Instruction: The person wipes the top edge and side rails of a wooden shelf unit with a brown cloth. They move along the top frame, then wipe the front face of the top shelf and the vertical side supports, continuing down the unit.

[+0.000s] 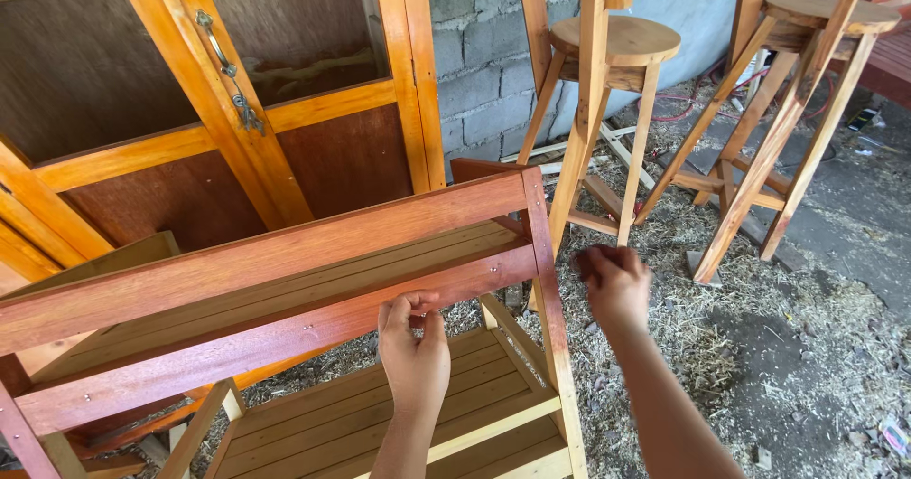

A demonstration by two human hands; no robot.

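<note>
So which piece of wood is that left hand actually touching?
Start at the slatted wooden shelf rack in the foreground. The left hand pinches the lower reddish-brown varnished rail across its front. Unlike the pale unfinished slats below, it is dark, glossy and dotted with small nail heads.

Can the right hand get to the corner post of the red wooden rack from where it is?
Probably yes. The right hand hangs just beside the corner post of the rack, with only open air between them. The left hand is at the front rail, not in the way.
</note>
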